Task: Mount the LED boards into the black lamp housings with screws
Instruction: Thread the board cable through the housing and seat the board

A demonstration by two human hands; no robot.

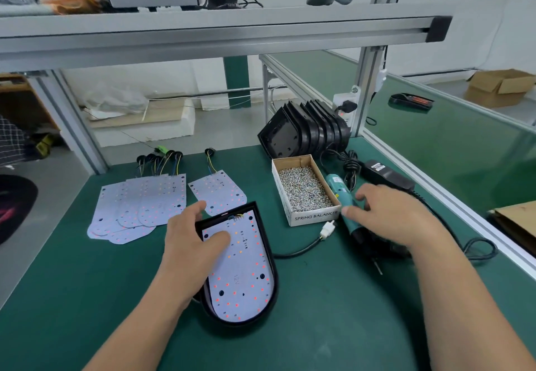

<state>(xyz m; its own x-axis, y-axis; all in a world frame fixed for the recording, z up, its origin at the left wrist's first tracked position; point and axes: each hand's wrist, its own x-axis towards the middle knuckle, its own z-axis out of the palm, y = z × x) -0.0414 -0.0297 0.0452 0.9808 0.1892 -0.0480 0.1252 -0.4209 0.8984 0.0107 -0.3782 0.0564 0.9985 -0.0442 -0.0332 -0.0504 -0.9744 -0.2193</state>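
A black lamp housing (pixel 272 257) lies on the green mat in front of me with a white LED board (pixel 246 272) seated inside it. My left hand (pixel 188 243) rests over the housing's left rim. Its thumb presses flat on the board and its fingers reach past the top left corner. My right hand (pixel 388 217) curls round a teal electric screwdriver (pixel 336 188) lying right of the screw box. A cardboard box of silver screws (pixel 303 189) stands beside it. Several loose LED boards (pixel 139 205) with wire tails lie fanned at the left, and one more board (pixel 217 191) lies apart. A row of empty black housings (pixel 304 130) leans at the back.
A black power adapter (pixel 385 175) and its cables (pixel 475 250) lie behind and right of my right hand. A white connector (pixel 327 229) lies by the screw box. An aluminium frame post (pixel 367 92) and rail bound the bench on the right, with a shelf overhead.
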